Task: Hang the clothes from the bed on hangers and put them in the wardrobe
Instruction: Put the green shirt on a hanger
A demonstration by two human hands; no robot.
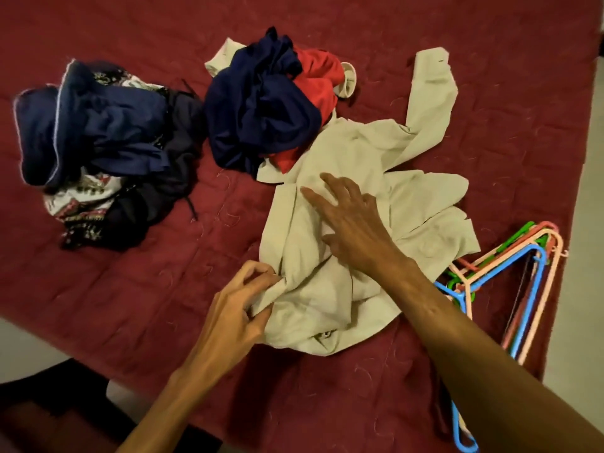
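A crumpled beige cotton shirt (330,289) lies on the bed's dark red quilted cover (163,289), close to the near edge and towards the right side. One long sleeve stretches away towards the far edge.

The hands are apart. The left hand (235,315) pinches a fold of cloth at the shirt's left border, with fingers and thumb curled round it. The right hand (356,227) rests flat on the middle of the shirt, its fingers spread and straight, holding nothing.

Just beyond the shirt is a heap of navy blue and red garments (268,103), which touches and partly covers the shirt's far part. Well to the left, apart from both, is a second heap of dark blue and black-and-white patterned clothes (98,142).

A bundle of thin plastic hangers in blue, pink, green and peach (536,276) lies at the bed's right edge. It sits just beside the shirt, with some hooks tucked under the shirt's hem. Pale floor (581,223) shows past the right edge.
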